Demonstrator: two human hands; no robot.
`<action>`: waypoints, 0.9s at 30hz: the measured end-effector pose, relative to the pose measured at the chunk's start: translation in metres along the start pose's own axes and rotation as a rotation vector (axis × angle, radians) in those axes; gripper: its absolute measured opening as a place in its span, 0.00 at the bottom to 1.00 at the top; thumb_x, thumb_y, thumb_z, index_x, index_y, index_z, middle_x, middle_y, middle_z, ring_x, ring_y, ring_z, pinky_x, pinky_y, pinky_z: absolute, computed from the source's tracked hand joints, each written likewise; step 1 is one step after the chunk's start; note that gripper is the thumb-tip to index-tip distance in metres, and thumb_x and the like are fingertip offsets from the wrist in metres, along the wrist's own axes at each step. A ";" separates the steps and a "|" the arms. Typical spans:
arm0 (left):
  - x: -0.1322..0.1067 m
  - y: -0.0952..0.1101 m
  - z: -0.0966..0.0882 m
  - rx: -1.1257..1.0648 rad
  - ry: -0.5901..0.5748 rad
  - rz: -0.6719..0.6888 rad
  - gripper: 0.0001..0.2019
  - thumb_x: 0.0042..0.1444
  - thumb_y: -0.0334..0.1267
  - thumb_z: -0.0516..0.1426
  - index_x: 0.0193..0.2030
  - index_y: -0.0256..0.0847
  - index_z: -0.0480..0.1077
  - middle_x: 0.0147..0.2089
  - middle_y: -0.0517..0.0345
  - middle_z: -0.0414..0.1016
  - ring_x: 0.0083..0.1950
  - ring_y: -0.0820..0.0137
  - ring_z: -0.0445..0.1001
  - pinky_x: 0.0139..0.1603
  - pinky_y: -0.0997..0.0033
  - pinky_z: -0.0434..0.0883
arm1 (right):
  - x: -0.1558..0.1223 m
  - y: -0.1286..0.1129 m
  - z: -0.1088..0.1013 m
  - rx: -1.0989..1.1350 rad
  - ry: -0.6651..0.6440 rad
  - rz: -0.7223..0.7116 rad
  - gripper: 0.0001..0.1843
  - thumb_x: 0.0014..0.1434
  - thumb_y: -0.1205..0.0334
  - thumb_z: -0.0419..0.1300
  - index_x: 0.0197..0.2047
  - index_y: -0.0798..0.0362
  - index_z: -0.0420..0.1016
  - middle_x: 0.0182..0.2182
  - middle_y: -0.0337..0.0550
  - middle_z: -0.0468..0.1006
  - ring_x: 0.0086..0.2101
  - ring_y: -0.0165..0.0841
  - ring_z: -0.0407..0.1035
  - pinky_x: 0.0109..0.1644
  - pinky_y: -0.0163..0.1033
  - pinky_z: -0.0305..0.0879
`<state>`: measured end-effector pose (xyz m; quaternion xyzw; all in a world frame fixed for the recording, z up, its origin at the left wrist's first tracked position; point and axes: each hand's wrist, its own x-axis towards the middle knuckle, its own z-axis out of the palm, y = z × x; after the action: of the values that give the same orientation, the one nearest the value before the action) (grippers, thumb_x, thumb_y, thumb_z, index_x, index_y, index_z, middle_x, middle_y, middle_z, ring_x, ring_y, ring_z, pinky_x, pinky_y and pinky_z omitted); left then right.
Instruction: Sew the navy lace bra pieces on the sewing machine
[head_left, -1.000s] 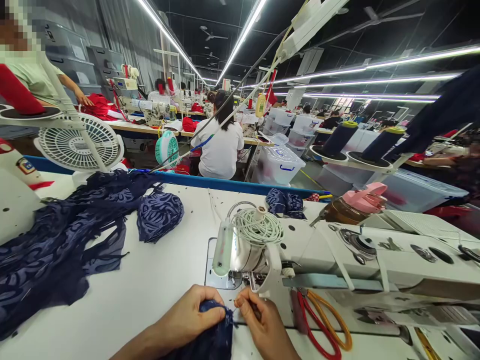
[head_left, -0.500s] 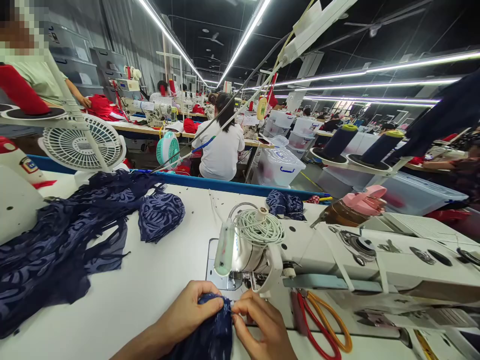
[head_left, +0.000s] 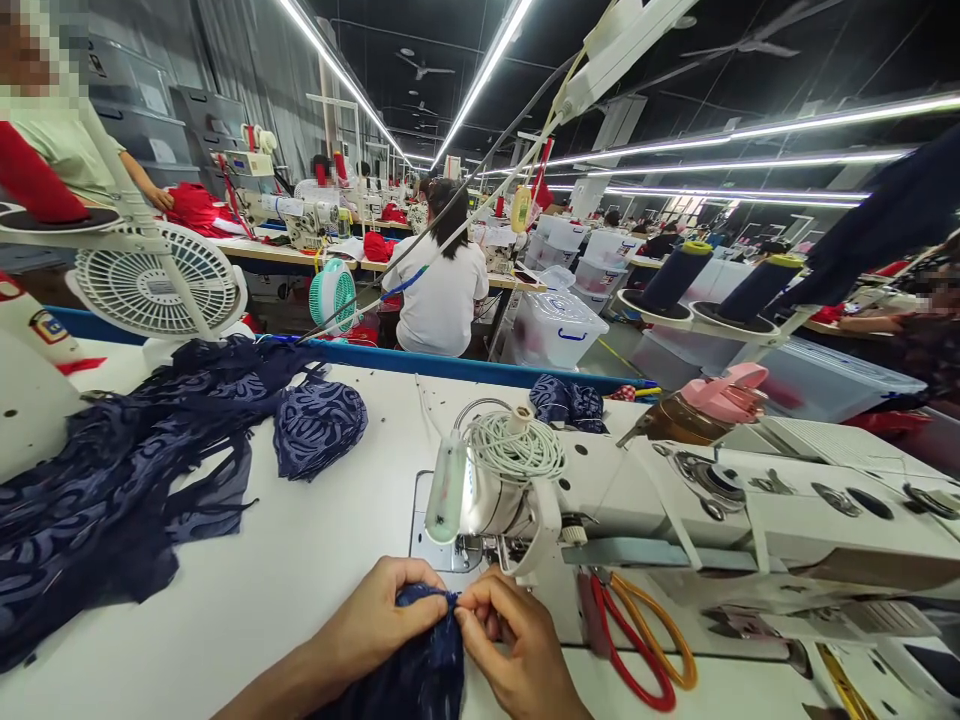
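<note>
Both hands are meeting at the near edge of a white sewing table (head_left: 300,560), at six o'clock in the view. The left hand (head_left: 382,620) is curling closed over a bunched piece of navy fabric (head_left: 424,665), fingers folded down on its top. The right hand (head_left: 514,645) is pinching the same fabric's upper edge between thumb and forefinger, touching the left hand's fingertips. The fabric is dark blue, soft and crumpled (a faint paler pattern is showing on it), and it is trailing down out of view towards the person.

Just beyond the hands, at twelve o'clock, the white sewing machine (head_left: 675,500) is standing with its needle end nearest them and a coil of pale cord (head_left: 517,450) on top. At three o'clock, scissors with red and orange handles (head_left: 637,640) are lying under the machine's arm. At nine to ten o'clock, a heap of matching navy patterned cloth (head_left: 135,470) is spreading across the table, with a white fan (head_left: 154,280) behind it. Farther off, a person in a white top (head_left: 439,290) is sitting facing away.
</note>
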<state>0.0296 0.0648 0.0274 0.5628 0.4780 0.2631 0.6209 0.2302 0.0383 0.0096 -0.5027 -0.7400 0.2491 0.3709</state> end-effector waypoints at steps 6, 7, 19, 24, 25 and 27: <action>0.001 -0.004 -0.001 0.009 -0.009 0.002 0.15 0.56 0.48 0.60 0.39 0.38 0.75 0.34 0.61 0.72 0.36 0.68 0.68 0.38 0.72 0.65 | 0.000 -0.001 -0.003 0.007 -0.030 0.005 0.06 0.61 0.64 0.58 0.32 0.48 0.75 0.25 0.36 0.73 0.26 0.29 0.68 0.29 0.32 0.62; 0.001 -0.003 -0.001 0.014 -0.007 0.004 0.15 0.56 0.49 0.60 0.39 0.38 0.75 0.34 0.60 0.72 0.36 0.68 0.68 0.38 0.72 0.65 | 0.000 -0.002 -0.003 0.003 -0.026 -0.010 0.06 0.61 0.64 0.58 0.32 0.48 0.75 0.25 0.36 0.73 0.26 0.30 0.67 0.29 0.32 0.62; -0.001 0.000 0.000 0.023 -0.003 0.007 0.14 0.56 0.47 0.60 0.39 0.37 0.76 0.35 0.60 0.74 0.37 0.67 0.69 0.38 0.72 0.65 | 0.002 -0.003 -0.004 0.013 -0.019 0.033 0.07 0.61 0.63 0.59 0.31 0.49 0.76 0.24 0.36 0.72 0.24 0.29 0.67 0.28 0.32 0.62; -0.001 -0.001 0.000 0.038 -0.011 0.006 0.14 0.55 0.47 0.59 0.38 0.38 0.75 0.34 0.60 0.73 0.36 0.68 0.68 0.38 0.72 0.64 | 0.003 -0.008 -0.004 0.025 0.020 0.011 0.07 0.59 0.63 0.59 0.30 0.49 0.76 0.23 0.36 0.72 0.23 0.29 0.67 0.26 0.32 0.61; -0.001 0.000 0.000 0.040 -0.005 0.008 0.14 0.55 0.47 0.60 0.38 0.38 0.75 0.34 0.60 0.72 0.36 0.68 0.68 0.38 0.72 0.64 | 0.003 -0.009 -0.005 0.025 0.018 0.005 0.07 0.59 0.64 0.59 0.30 0.49 0.75 0.23 0.36 0.72 0.23 0.29 0.67 0.26 0.32 0.61; -0.001 0.003 0.001 0.031 0.012 0.009 0.14 0.55 0.47 0.59 0.37 0.38 0.75 0.34 0.60 0.72 0.37 0.67 0.68 0.39 0.72 0.64 | 0.003 -0.009 -0.007 0.021 0.004 -0.009 0.06 0.59 0.65 0.59 0.31 0.48 0.75 0.23 0.35 0.72 0.24 0.29 0.67 0.27 0.31 0.61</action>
<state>0.0302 0.0640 0.0306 0.5728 0.4833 0.2616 0.6082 0.2302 0.0376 0.0219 -0.4961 -0.7388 0.2544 0.3787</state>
